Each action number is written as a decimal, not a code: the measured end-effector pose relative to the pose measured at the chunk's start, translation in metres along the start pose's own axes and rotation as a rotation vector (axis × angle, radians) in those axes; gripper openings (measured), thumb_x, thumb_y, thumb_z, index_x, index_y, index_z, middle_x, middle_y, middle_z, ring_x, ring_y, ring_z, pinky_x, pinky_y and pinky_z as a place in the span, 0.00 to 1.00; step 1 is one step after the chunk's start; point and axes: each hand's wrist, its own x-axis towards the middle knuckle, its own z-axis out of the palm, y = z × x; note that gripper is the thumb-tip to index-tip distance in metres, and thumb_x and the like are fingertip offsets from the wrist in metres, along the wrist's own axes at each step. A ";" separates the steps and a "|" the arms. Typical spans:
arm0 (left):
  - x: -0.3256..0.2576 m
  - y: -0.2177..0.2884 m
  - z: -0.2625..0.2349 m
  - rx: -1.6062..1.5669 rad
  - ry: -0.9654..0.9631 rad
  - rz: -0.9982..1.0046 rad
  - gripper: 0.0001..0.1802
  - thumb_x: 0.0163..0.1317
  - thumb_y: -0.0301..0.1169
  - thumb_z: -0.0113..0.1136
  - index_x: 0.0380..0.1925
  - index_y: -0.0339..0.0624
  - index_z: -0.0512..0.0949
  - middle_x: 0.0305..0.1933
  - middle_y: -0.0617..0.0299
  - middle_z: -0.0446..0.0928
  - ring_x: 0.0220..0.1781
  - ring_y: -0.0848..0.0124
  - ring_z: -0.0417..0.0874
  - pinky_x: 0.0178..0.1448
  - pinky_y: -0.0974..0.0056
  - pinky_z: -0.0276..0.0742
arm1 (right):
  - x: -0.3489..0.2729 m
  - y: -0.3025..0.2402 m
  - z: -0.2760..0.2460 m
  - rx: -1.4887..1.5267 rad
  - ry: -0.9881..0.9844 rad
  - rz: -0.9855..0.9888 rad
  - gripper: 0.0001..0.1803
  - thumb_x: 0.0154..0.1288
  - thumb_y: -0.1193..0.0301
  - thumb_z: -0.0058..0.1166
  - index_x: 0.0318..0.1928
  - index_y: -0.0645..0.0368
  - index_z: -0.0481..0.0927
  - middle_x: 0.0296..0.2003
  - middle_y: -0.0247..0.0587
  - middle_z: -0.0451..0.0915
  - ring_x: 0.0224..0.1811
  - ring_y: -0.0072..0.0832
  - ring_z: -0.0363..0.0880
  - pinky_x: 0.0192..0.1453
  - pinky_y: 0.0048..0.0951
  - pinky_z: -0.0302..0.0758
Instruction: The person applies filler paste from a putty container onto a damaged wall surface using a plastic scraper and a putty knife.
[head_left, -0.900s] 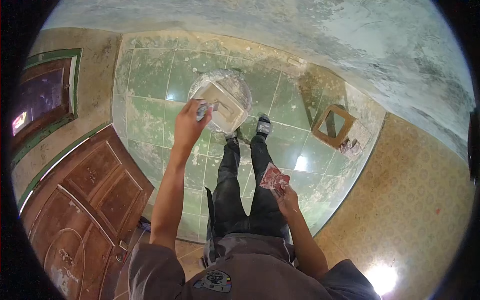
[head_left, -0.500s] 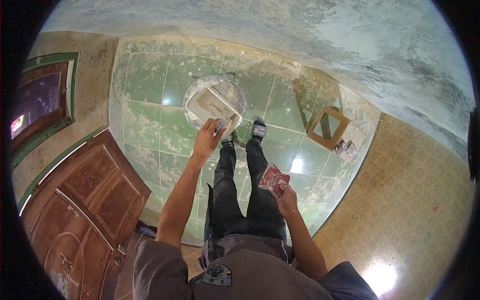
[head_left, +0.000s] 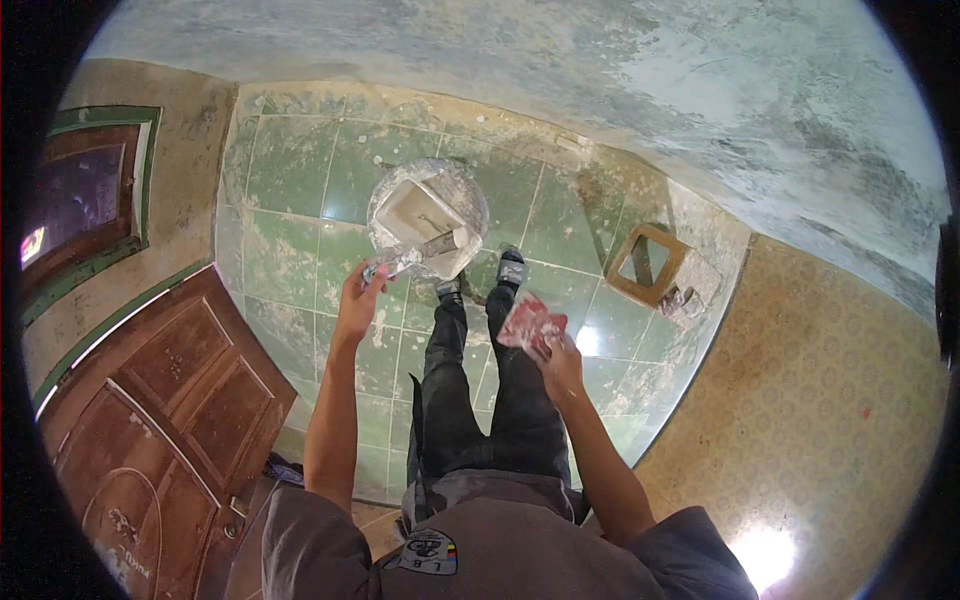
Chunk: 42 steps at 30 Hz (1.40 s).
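My left hand [head_left: 358,305] is closed round the handle of a putty knife [head_left: 440,244]. Its blade points right, over the near side of a white rectangular tub [head_left: 452,268], and carries pale putty at its end. The tub has pale paste inside and rests on a round, splattered bucket or lid [head_left: 477,192]. In my right hand [head_left: 560,367], held above my right leg, is a flat red putty spreader [head_left: 528,322] smeared with white. It looks slightly blurred.
Green floor tiles [head_left: 280,165] are spotted with dried putty. A wooden frame [head_left: 672,278] lies right of my feet beside a splattered pale piece [head_left: 700,283]. A patchy plastered wall [head_left: 560,70] rises ahead; a brown panelled door [head_left: 180,385] stands left.
My left hand has drawn back left and toward me, bringing the putty knife's blade into view over the tub. My right hand has moved slightly left and up with the red spreader, which has turned.
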 end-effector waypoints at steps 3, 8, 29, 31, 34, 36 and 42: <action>-0.025 0.018 0.008 -0.156 0.009 0.058 0.15 0.71 0.29 0.59 0.54 0.33 0.75 0.48 0.59 0.80 0.51 0.73 0.79 0.57 0.68 0.72 | 0.008 -0.020 0.050 -0.043 -0.122 -0.136 0.15 0.74 0.71 0.46 0.57 0.65 0.71 0.52 0.42 0.76 0.54 0.35 0.79 0.65 0.45 0.78; -0.067 0.032 0.011 -0.169 0.023 0.245 0.16 0.65 0.17 0.61 0.53 0.33 0.73 0.56 0.51 0.78 0.60 0.67 0.78 0.62 0.65 0.73 | 0.015 -0.033 0.112 0.079 -0.366 -0.009 0.14 0.74 0.74 0.45 0.55 0.66 0.72 0.51 0.44 0.77 0.54 0.36 0.79 0.66 0.47 0.78; -0.254 0.260 0.021 -0.281 0.273 0.675 0.09 0.71 0.28 0.57 0.43 0.32 0.73 0.39 0.53 0.82 0.36 0.67 0.85 0.35 0.65 0.82 | -0.251 -0.208 0.131 0.047 -0.417 -0.928 0.19 0.74 0.76 0.51 0.62 0.59 0.69 0.48 0.33 0.79 0.49 0.23 0.79 0.50 0.31 0.78; -0.260 0.266 0.028 -0.345 0.241 0.631 0.09 0.71 0.29 0.58 0.42 0.32 0.74 0.37 0.53 0.82 0.33 0.68 0.84 0.33 0.65 0.81 | -0.262 -0.214 0.125 -0.059 -0.409 -1.101 0.17 0.74 0.76 0.51 0.60 0.59 0.69 0.46 0.32 0.78 0.47 0.20 0.77 0.48 0.28 0.76; -0.268 0.280 0.044 -0.430 0.195 0.609 0.09 0.70 0.30 0.58 0.38 0.33 0.75 0.30 0.54 0.81 0.26 0.70 0.82 0.29 0.66 0.79 | -0.276 -0.215 0.123 -0.199 -0.372 -1.295 0.13 0.75 0.75 0.50 0.56 0.60 0.69 0.43 0.30 0.76 0.43 0.16 0.73 0.46 0.22 0.71; -0.270 0.286 0.053 -0.441 0.160 0.596 0.09 0.70 0.30 0.59 0.38 0.33 0.75 0.28 0.55 0.81 0.26 0.70 0.82 0.30 0.66 0.79 | -0.290 -0.213 0.126 -0.226 -0.357 -1.327 0.11 0.75 0.75 0.50 0.54 0.60 0.69 0.42 0.30 0.76 0.41 0.15 0.71 0.45 0.20 0.69; -0.272 0.303 0.063 -0.454 0.168 0.654 0.11 0.70 0.31 0.60 0.39 0.31 0.76 0.29 0.55 0.82 0.25 0.70 0.82 0.31 0.66 0.80 | -0.294 -0.202 0.124 -0.324 -0.391 -1.419 0.08 0.77 0.74 0.47 0.51 0.62 0.69 0.41 0.33 0.76 0.43 0.14 0.71 0.47 0.20 0.69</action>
